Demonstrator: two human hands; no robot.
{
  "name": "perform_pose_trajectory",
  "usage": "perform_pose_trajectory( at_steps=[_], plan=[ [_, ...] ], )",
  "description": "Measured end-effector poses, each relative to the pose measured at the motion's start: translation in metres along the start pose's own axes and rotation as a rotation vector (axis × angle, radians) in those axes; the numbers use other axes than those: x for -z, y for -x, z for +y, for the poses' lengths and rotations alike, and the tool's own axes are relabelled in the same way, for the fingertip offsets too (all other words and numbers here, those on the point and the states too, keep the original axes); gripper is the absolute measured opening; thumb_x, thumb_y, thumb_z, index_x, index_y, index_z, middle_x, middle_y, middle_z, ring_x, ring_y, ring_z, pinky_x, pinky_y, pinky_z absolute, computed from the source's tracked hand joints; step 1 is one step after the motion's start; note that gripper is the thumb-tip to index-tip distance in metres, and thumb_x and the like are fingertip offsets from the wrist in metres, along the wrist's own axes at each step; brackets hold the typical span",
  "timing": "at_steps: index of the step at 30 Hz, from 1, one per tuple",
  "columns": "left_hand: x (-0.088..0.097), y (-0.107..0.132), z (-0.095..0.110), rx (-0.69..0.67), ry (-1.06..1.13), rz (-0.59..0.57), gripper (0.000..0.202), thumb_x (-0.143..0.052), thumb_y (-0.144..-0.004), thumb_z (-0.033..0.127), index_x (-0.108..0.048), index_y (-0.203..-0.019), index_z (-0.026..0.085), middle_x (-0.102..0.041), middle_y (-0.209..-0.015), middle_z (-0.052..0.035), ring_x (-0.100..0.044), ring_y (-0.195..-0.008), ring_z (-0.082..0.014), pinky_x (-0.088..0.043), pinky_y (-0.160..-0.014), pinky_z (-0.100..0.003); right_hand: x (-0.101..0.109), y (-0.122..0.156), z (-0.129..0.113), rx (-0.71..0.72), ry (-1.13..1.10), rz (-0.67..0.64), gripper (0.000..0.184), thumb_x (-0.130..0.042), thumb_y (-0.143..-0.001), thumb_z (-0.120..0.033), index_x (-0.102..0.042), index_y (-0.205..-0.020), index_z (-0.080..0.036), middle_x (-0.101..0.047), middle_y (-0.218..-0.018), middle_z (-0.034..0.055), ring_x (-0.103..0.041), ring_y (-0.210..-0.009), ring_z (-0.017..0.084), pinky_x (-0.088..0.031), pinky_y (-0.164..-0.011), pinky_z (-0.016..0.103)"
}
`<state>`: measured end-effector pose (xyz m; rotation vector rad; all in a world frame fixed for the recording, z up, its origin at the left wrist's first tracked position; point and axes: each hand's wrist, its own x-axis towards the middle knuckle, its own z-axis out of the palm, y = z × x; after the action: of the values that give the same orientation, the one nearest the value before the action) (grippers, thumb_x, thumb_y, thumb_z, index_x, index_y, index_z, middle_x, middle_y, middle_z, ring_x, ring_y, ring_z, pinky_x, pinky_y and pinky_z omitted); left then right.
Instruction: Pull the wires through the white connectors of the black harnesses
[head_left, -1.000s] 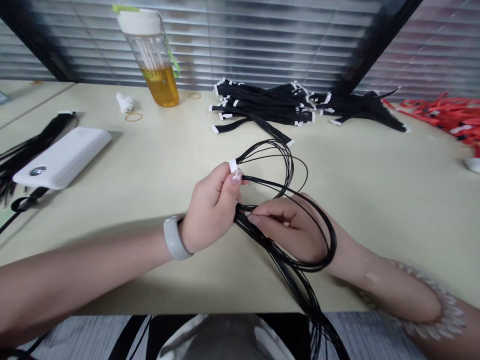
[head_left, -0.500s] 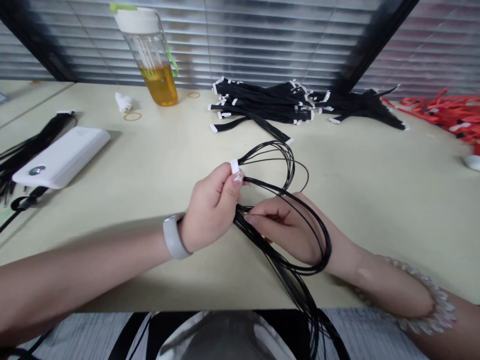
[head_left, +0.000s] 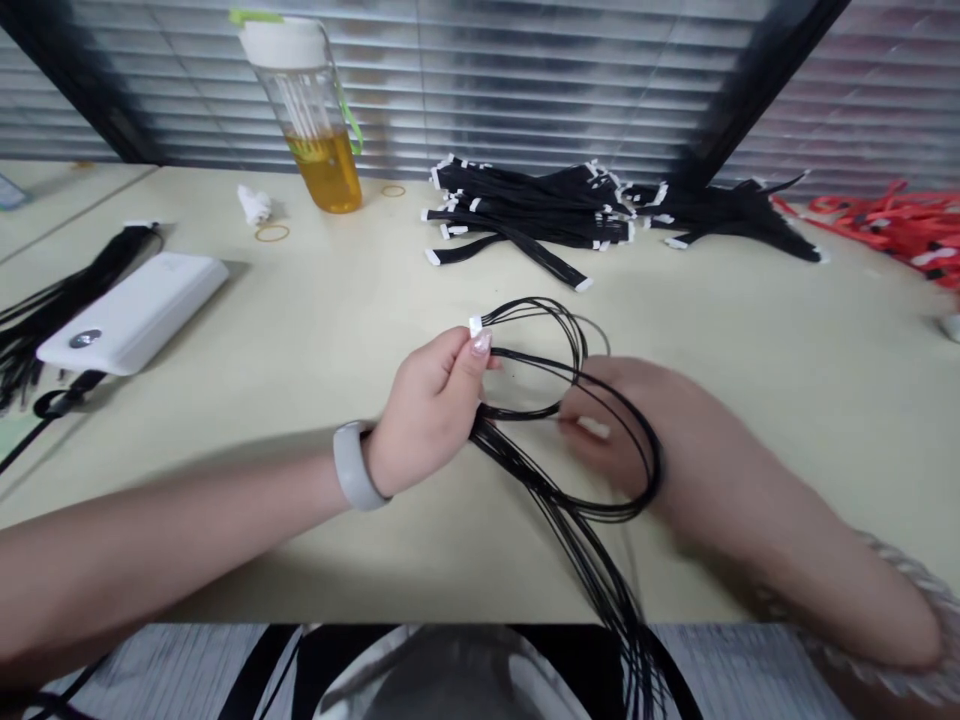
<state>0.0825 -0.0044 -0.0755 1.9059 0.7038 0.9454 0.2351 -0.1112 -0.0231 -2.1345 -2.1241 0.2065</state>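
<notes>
My left hand point(head_left: 435, 405) is closed around a bundle of black wires point(head_left: 555, 495), the thumb pressing near a white connector point(head_left: 475, 326) at its top. From this grip the wires curl out to the right in two loops, and their long tails drop over the table's front edge. My right hand point(head_left: 622, 430) is behind the larger loop, smeared by motion. Its fingertips are pinched together, and a thin black wire seems to run into them from the bundle. The exact contact is blurred.
Flat black cables with white connectors point(head_left: 532, 205) are piled at the back, with red cables point(head_left: 892, 225) far right. A bottle of amber liquid point(head_left: 326, 165) stands by the blinds. Left are a white power bank point(head_left: 135, 312), more black wires point(head_left: 75, 290), crumpled tissue point(head_left: 255, 205) and rubber bands point(head_left: 272, 233).
My right hand has moved right, away from the left hand and the bundle, its fingers still pinched. The loop near the connector has become smaller. My left hand keeps its hold.
</notes>
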Motion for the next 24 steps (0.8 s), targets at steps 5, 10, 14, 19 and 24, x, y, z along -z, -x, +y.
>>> perform_pose_trajectory(
  at_steps=[5,10,14,19,24],
  plan=[
    [0.001,-0.003,-0.004,0.071,0.045,0.005,0.039,-0.037,-0.093,0.047,-0.051,-0.071,0.018,-0.048,-0.053,-0.0002,-0.054,-0.063,-0.0135,-0.041,-0.052,-0.023,0.020,0.005,0.034,-0.263,0.224,0.388,0.014,-0.056,-0.077,-0.023,-0.070,-0.077,-0.021,-0.061,-0.057,0.0043,-0.049,-0.051,0.015,-0.034,-0.056,0.032],
    [0.002,-0.003,-0.003,0.083,0.063,-0.035,0.042,-0.036,-0.093,0.048,-0.052,-0.070,0.017,-0.047,-0.053,-0.0005,-0.054,-0.063,-0.0131,-0.040,-0.051,-0.023,0.031,0.006,0.031,-0.250,-0.606,0.805,0.027,-0.059,-0.080,-0.020,-0.070,-0.104,-0.026,-0.068,-0.102,0.0037,-0.064,-0.091,0.019,-0.046,-0.074,0.034],
    [0.002,-0.003,-0.002,0.087,0.096,-0.030,0.043,-0.036,-0.093,0.048,-0.051,-0.068,0.017,-0.046,-0.053,-0.0002,-0.051,-0.059,-0.0121,-0.039,-0.051,-0.023,0.028,0.006,0.013,-0.137,-1.065,0.883,0.018,-0.058,-0.084,-0.019,-0.071,-0.095,-0.027,-0.066,-0.079,-0.0005,-0.062,-0.069,0.009,-0.049,-0.063,0.028],
    [0.002,-0.002,-0.004,0.105,0.192,-0.032,0.041,-0.037,-0.093,0.049,-0.053,-0.072,0.016,-0.045,-0.053,0.0014,-0.042,-0.049,-0.0091,-0.038,-0.048,-0.022,0.011,0.003,0.007,-0.116,-0.941,0.544,0.026,-0.063,-0.080,-0.018,-0.066,-0.106,-0.023,-0.066,-0.072,-0.0003,-0.062,-0.063,0.009,-0.051,-0.058,0.023],
    [0.003,0.000,-0.001,0.132,0.225,-0.139,0.045,-0.038,-0.091,0.051,-0.052,-0.068,0.015,-0.047,-0.055,0.0010,-0.040,-0.048,-0.0072,-0.035,-0.046,-0.020,0.000,-0.006,0.004,-0.138,-0.684,0.421,0.011,-0.063,-0.079,-0.026,-0.067,-0.077,-0.016,-0.064,-0.067,-0.0001,-0.056,-0.058,0.008,-0.043,-0.051,0.019]
  ],
)
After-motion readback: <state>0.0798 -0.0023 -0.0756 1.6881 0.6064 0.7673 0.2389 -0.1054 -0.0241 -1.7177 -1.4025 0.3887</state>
